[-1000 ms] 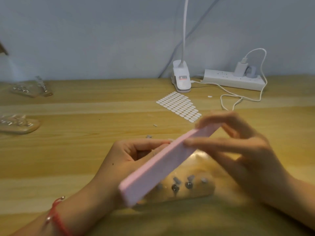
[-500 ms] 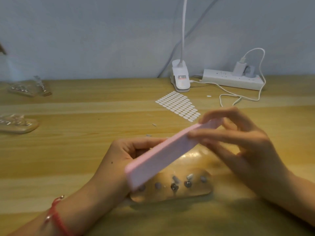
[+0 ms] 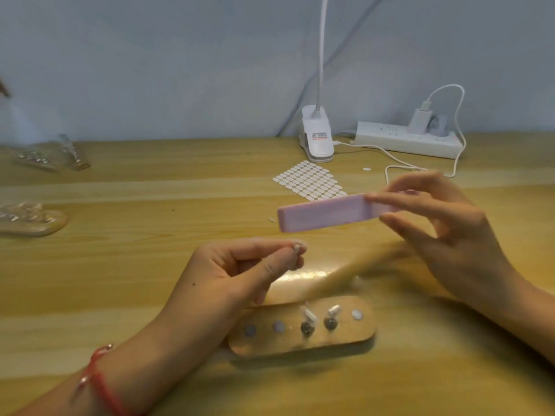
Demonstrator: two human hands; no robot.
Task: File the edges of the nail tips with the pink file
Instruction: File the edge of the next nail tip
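My right hand [image 3: 444, 235] pinches the right end of the pink file [image 3: 322, 212], a long block held level above the table, its free end pointing left. My left hand [image 3: 237, 274] pinches a small pale nail tip [image 3: 295, 250] between thumb and forefinger, below the file's left end and apart from it. In front of my hands lies a clear holder strip [image 3: 357, 334] on the table, carrying two upright nail tips [image 3: 309, 317] on metal stands and several round pads.
A sheet of small white oval stickers [image 3: 306, 180] lies behind the file. A white clip lamp base [image 3: 317, 139] and a power strip [image 3: 405, 141] with a cable stand at the back wall. More clear holders [image 3: 30, 220] sit at the far left.
The file has lifted off the nail tip, swung from a slant to level and moved up and right. My left hand stayed in place, and its nail tip is now visible.
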